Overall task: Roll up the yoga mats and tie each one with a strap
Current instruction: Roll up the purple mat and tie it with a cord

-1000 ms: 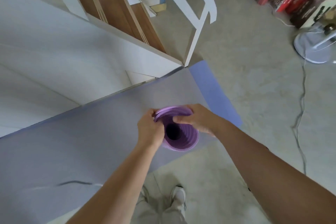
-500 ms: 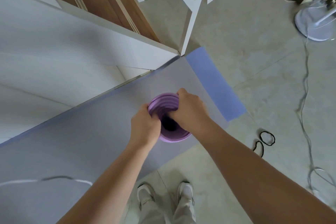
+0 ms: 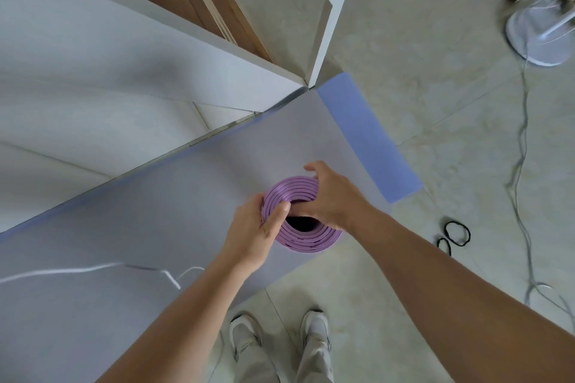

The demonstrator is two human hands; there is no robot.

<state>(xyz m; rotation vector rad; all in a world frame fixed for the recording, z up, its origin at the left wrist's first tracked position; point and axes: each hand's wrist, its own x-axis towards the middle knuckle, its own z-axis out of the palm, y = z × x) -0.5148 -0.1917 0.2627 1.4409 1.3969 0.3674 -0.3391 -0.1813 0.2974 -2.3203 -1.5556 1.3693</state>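
A purple yoga mat is rolled into a tube and held on end, its open spiral end facing me. My left hand grips the roll's left rim, thumb lying over the coils. My right hand holds the far right side, its fingers curled over the rim and into the hollow centre. Under the roll a grey-lilac mat lies flat on the floor, on top of a blue mat whose end sticks out to the right. Two black strap loops lie on the floor right of my right forearm.
A white stair side panel with wooden steps borders the mats on the left. A fan base and its grey cable sit on the tiled floor at right. A white cord crosses the flat mat. My shoes stand at the mat's edge.
The view has tilted down, bringing my shoes and the black loops into sight. Both hands have shifted on the roll's rim; my left thumb now lies across the coils.
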